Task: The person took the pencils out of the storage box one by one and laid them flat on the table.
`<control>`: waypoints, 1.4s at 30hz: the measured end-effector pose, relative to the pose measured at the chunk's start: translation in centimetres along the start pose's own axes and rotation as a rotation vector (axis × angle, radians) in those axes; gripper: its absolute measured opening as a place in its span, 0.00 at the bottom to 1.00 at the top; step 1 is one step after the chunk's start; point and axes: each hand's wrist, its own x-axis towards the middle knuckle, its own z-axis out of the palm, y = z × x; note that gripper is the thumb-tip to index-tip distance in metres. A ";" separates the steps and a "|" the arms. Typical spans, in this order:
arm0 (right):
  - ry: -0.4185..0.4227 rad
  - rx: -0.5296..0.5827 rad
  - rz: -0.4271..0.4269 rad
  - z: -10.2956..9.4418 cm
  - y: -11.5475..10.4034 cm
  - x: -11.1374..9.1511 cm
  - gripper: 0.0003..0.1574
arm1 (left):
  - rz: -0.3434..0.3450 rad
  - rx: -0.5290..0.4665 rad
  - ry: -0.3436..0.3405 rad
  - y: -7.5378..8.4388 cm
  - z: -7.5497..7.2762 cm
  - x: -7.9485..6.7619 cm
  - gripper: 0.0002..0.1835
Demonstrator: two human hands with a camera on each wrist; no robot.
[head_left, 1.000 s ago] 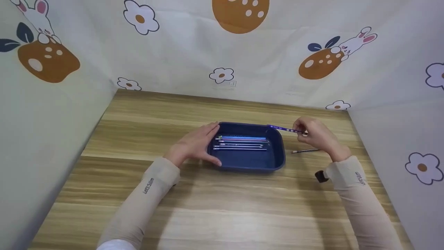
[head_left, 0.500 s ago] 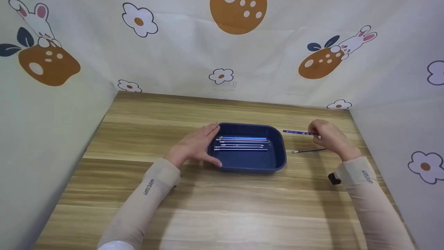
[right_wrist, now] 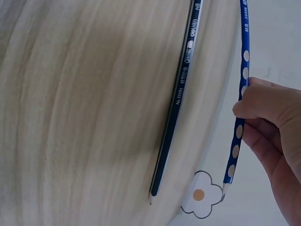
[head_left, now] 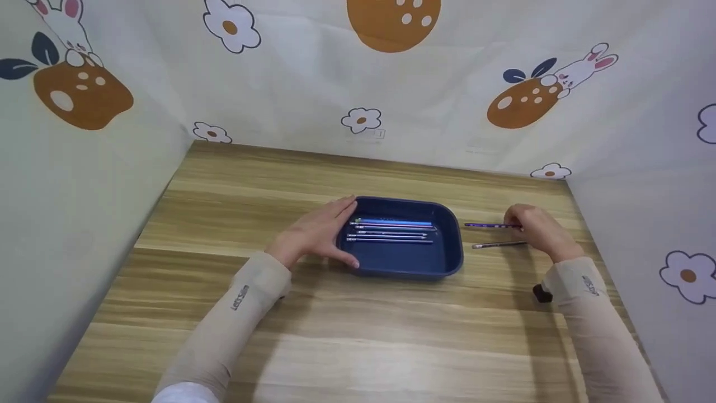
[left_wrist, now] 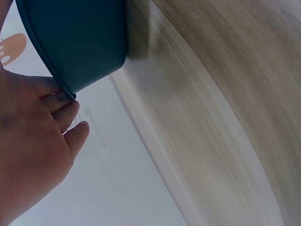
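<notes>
A dark blue rectangular box (head_left: 405,273) sits mid-table with several pencils (head_left: 394,223) side by side in it. My left hand (head_left: 310,230) holds its left end, thumb at the near rim and fingers at the far rim; the left wrist view has the fingertips (left_wrist: 70,113) against the rim. To the right of the box, my right hand (head_left: 542,230) pinches a blue pencil with pale round dimples (right_wrist: 245,55) between thumb and fingers, its sharpened tip pointing right, away from the box. Just nearer lies a dark hexagonal pencil (right_wrist: 175,99) on the table.
The wood-grain table (head_left: 347,336) is bounded by pale printed walls (head_left: 291,84) at the back and both sides. The right-hand wall (head_left: 632,218) rises close beyond my right hand.
My right hand has drawn the blue pencil from the box's far right corner to the right, then lowered it toward the dark pencil. My left hand and the box hold still.
</notes>
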 end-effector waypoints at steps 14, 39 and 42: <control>-0.101 0.000 0.041 1.7 1.1 0.4 0.11 | -0.017 -0.002 -0.015 0.1 0.2 -0.1 0.73; -0.086 0.006 0.022 1.6 0.9 0.5 0.11 | -0.019 -0.011 -0.014 0.1 0.0 -0.1 0.73; -0.090 0.011 0.029 1.3 0.6 0.5 0.10 | -0.021 -0.018 -0.016 0.0 -0.1 -0.1 0.73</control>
